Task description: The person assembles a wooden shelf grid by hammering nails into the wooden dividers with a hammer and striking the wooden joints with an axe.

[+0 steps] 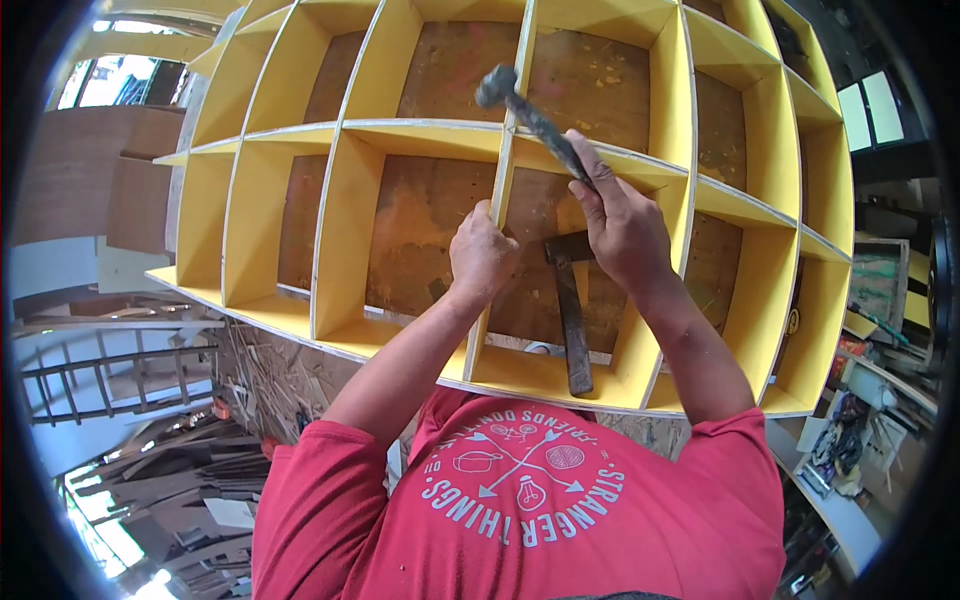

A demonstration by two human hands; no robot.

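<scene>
A yellow wooden grid frame [420, 138] with several square compartments lies in front of me over a brown, stained board [430, 215]. My right hand [632, 232] is wrapped round the handle of a hammer [540, 130], its head raised above a crossing of the dividers. My left hand [482, 255] is closed on the upper edge of an upright divider [503, 170] just below that crossing. A second dark tool with a crosswise head, like a hammer or try square [570, 320], leans inside the compartment between my hands.
Wood scraps [270, 375] litter the floor at the near left, with stacked dark boards [190, 500] farther down. A ladder-like wooden rack [110, 375] stands on the left. Brown panels [90, 175] lean at the far left. Assorted clutter [860, 420] fills the right side.
</scene>
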